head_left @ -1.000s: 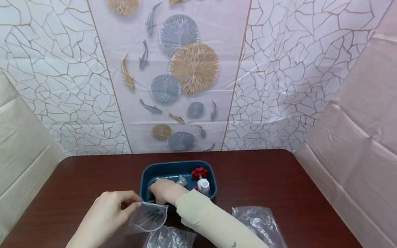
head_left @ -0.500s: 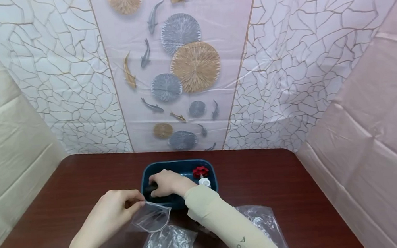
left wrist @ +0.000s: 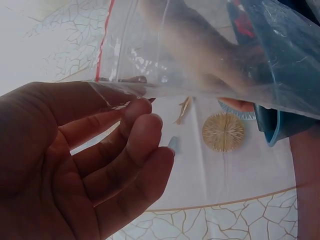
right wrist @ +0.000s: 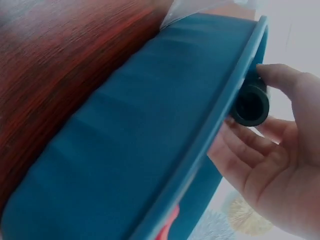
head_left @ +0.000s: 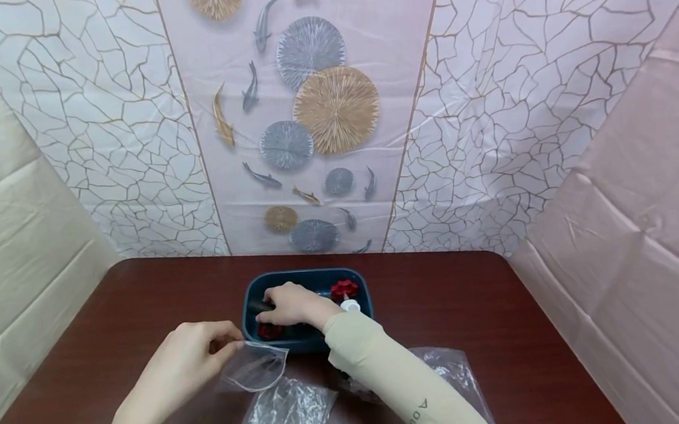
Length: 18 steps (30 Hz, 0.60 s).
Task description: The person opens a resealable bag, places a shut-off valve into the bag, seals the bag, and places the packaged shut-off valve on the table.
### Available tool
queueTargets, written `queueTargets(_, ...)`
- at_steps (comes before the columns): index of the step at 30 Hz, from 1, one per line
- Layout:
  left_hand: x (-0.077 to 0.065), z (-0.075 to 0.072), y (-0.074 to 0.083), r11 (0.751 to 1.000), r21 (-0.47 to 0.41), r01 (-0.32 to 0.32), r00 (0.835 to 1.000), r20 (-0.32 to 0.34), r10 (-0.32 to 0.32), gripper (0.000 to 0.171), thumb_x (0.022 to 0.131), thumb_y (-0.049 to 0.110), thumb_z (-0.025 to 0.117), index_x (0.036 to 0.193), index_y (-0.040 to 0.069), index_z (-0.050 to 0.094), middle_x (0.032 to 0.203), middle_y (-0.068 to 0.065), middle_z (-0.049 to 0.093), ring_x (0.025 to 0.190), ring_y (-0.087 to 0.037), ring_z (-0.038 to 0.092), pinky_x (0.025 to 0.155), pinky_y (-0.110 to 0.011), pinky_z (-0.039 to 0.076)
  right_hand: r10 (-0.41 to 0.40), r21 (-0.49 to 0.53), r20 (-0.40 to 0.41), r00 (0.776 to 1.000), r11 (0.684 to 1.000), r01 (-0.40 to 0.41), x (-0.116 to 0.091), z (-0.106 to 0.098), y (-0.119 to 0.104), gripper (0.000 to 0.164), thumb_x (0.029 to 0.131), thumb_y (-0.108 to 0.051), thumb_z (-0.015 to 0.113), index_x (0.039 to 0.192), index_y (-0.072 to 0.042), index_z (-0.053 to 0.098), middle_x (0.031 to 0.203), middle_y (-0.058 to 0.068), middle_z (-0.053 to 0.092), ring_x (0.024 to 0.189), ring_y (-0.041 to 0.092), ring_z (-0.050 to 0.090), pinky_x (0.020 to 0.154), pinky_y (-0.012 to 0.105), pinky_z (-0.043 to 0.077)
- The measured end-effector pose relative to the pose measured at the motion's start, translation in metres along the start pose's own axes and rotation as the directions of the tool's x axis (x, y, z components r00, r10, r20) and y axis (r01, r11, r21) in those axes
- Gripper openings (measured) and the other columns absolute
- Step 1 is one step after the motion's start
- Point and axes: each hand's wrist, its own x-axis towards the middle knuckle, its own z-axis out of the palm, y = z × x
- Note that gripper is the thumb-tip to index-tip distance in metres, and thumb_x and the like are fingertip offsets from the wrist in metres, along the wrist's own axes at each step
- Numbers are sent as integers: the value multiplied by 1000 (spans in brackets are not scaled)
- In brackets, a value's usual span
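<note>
My left hand (head_left: 177, 374) pinches the edge of a clear zip bag (head_left: 256, 369) between thumb and forefinger. In the left wrist view the bag (left wrist: 200, 55) shows a red seal line, and the other fingers curl loosely below it. My right hand (head_left: 296, 306) is over the left part of a blue plastic bin (head_left: 305, 272). It grips a black tube-shaped fitting (right wrist: 251, 106), whose round hollow end faces the right wrist camera at the bin's rim. Beneath that hand in the bin lies a red part (head_left: 270, 330), mostly covered.
At the bin's right end are a red handwheel (head_left: 344, 288) and a white fitting (head_left: 350, 305). One clear bag (head_left: 285, 415) lies flat in front of the bin; another clear bag (head_left: 453, 368) lies partly beneath the right forearm. A patterned curtain hangs behind the dark-red table (head_left: 181, 289).
My right hand has risen from low in the bin's left part, now with the black fitting in its grip, and shifted slightly right. The left hand keeps its pinch on the bag.
</note>
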Motion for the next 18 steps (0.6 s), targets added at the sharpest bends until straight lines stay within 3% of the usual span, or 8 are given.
queueTargets(2, 0, 0, 0, 1000, 1, 4, 1000, 1, -4, 14, 91, 14, 75, 86, 26, 73, 62, 15, 51, 52, -4, 42, 51, -25, 37, -8, -56, -32, 999, 998, 6, 1, 0, -2, 48, 97, -40, 67, 134, -10, 62, 113, 4, 69, 87, 13, 64, 77, 27, 52)
queueTargets(6, 0, 3, -1, 1000, 9, 22, 1000, 1, -22, 11, 91, 15, 75, 88, 25, 74, 63, 15, 52, 50, -4, 41, 49, -25, 36, 1, -62, -64, 998, 998, -5, 3, 1, -2, 27, 93, -34, 74, 107, -11, 70, 85, 0, 64, 67, 14, 56, 61, 26, 46)
queueTargets(10, -1, 6, -3, 999, 38, 18, 1000, -6, -18, 6, 92, 17, 74, 89, 22, 75, 64, 16, 54, 52, -4, 42, 51, -26, 37, 6, -43, -91, 996, 999, -10, -2, -2, -1, 20, 92, -30, 74, 87, -13, 66, 70, 1, 59, 57, 14, 51, 53, 26, 43)
queueTargets(18, -3, 5, -5, 998, 60, -1, 1000, -24, 2, 6, 91, 21, 76, 85, 20, 75, 63, 15, 53, 56, -3, 44, 53, -26, 38, -86, 13, -211, 974, 996, 91, -27, -49, -9, 30, 94, -31, 72, 115, -10, 68, 81, -2, 69, 63, 12, 59, 64, 27, 49)
